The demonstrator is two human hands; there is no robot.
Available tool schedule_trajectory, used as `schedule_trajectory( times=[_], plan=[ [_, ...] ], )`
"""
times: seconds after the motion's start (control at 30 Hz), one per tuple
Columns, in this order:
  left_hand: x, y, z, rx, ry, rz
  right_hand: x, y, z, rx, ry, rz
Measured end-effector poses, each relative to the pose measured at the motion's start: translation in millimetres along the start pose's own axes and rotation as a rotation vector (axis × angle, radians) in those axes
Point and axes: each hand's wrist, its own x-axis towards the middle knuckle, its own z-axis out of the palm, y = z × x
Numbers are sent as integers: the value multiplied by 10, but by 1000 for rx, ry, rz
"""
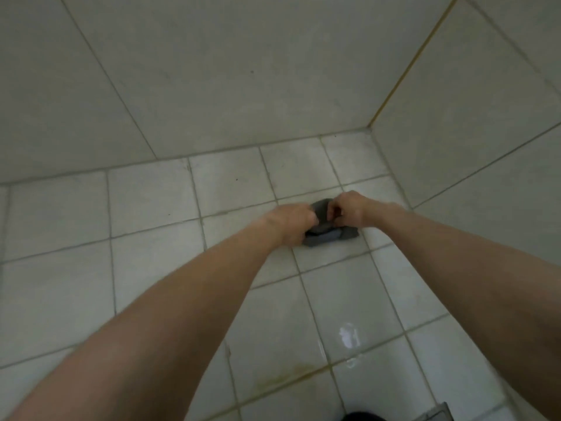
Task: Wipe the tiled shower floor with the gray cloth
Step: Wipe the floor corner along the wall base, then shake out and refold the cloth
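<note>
A small bunched gray cloth (326, 232) lies on the pale tiled shower floor (151, 202), a little in front of the far right corner. Both my arms reach out to it. My left hand (293, 223) grips the cloth's left side with closed fingers. On the cloth's upper right part my right hand (349, 209) pinches a fold. The hands hide most of the cloth; its lower edge and a lighter bluish fold show beneath them.
Tiled walls rise behind (243, 71) and to the right (485, 132), meeting at a corner with a yellowish joint (403, 74). A wet glossy patch (349, 335) and a brownish stain (291, 372) mark the near floor. A dark object (364, 416) sits at the bottom edge.
</note>
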Motion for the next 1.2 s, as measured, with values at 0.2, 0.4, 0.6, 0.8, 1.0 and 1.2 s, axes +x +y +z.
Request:
schedule_trajectory(
  times=[0.2, 0.4, 0.6, 0.8, 1.0, 1.2],
  plan=[
    [-211, -520, -589, -767, -74, -277, -39, -75, -798, 504, -453, 65],
    [-225, -653, -618, -424, 8, -338, 81, -243, -724, 373, -143, 48],
    [-284, -601, -350, -213, 293, -256, 172, -278, -463, 118, 201, -77],
    [-395, -679, -373, -399, -288, -201, 75, -229, -392, 378, -363, 51],
    [-364, -662, -492, -552, 27, -243, 79, -409, -261, 489, -238, -100],
    [-335, -685, -737, -439, 390, -379, -88, -480, -430, 1075, -258, -53]
  ],
)
